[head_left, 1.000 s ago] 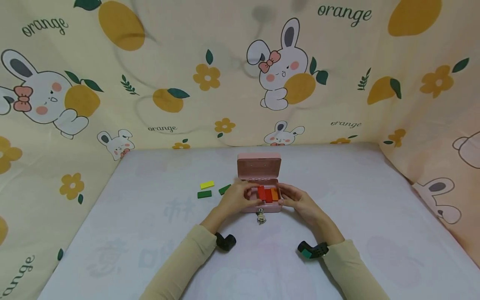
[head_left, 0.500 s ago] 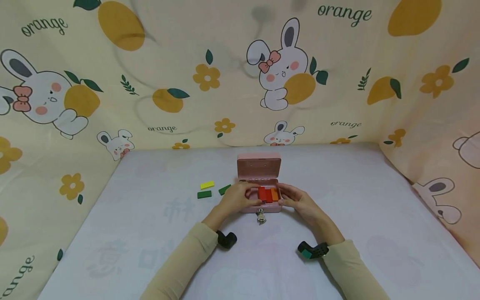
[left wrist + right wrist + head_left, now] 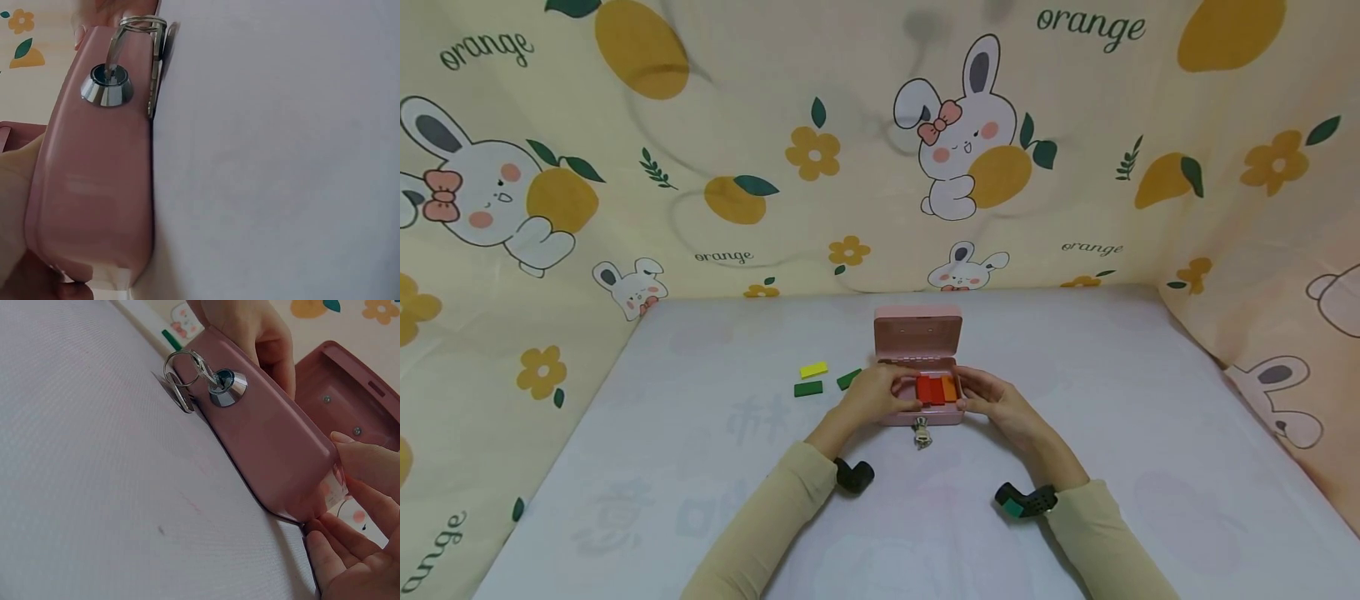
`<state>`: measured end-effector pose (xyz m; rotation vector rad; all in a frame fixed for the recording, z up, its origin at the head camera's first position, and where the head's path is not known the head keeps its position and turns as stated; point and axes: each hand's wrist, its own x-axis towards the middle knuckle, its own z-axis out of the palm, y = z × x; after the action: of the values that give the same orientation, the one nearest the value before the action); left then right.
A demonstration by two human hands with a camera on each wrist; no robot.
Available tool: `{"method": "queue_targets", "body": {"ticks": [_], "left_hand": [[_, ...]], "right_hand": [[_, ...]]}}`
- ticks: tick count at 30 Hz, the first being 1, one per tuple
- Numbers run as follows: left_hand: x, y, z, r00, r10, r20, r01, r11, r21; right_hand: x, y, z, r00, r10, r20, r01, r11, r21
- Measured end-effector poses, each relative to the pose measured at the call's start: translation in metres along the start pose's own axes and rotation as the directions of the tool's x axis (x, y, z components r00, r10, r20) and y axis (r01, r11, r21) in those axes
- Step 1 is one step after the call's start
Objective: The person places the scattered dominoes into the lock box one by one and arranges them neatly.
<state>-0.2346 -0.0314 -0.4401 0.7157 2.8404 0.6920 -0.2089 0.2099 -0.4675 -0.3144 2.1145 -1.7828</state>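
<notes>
A pink metal cash box (image 3: 269, 431) stands on the table with its lid (image 3: 917, 335) raised. Inside lie two red blocks (image 3: 937, 391) and an orange block (image 3: 950, 389), side by side. My left hand (image 3: 871, 393) reaches over the box's left side, thumb and fingers pinching the leftmost red block (image 3: 923, 390); its grip is partly hidden. At the right end, my right hand (image 3: 1006, 410) grips the box, thumb by the rim and fingers against the outer wall. A key (image 3: 201, 367) on a ring sits in the front lock (image 3: 107, 86).
Left of the box lie a yellow block (image 3: 814, 370) and two green blocks (image 3: 808, 388), one partly behind my left hand. A white cloth (image 3: 925, 533) covers the table. Patterned fabric (image 3: 850, 150) hangs behind it.
The leftmost red block has settled slightly lower, its ends now nearly level with the neighbouring red block. My left hand has shifted only a little; the right hand has stayed put.
</notes>
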Motion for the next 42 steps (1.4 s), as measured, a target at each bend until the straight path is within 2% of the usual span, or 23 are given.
{"method": "queue_targets", "body": {"ticks": [10, 16, 25, 36, 42], "left_hand": [[-0.0003, 0.0003, 0.0013, 1.0, -0.002, 0.007, 0.002, 1.0, 0.019], [0.0003, 0.0019, 0.0013, 0.999, -0.027, 0.027, 0.027, 1.0, 0.0], [0.0016, 0.0031, 0.0033, 0.998, -0.048, 0.035, 0.047, 0.999, 0.022], [0.0013, 0.0066, 0.002, 0.998, -0.053, 0.032, 0.051, 0.997, 0.055], [0.0016, 0.0087, 0.0022, 0.996, -0.078, 0.035, 0.076, 0.995, 0.059]], "right_hand": [[-0.0011, 0.0007, 0.0006, 1.0, 0.002, 0.0, -0.002, 1.0, 0.008], [-0.0018, -0.0001, 0.0005, 1.0, -0.007, 0.004, 0.007, 1.0, 0.008], [-0.0004, 0.0002, 0.0, 1.0, -0.022, 0.006, 0.022, 1.0, 0.022], [-0.0006, -0.0008, 0.0001, 1.0, -0.012, 0.002, 0.012, 1.0, 0.024], [-0.0008, -0.0011, 0.0006, 1.0, 0.002, -0.004, -0.002, 1.0, 0.024]]}}
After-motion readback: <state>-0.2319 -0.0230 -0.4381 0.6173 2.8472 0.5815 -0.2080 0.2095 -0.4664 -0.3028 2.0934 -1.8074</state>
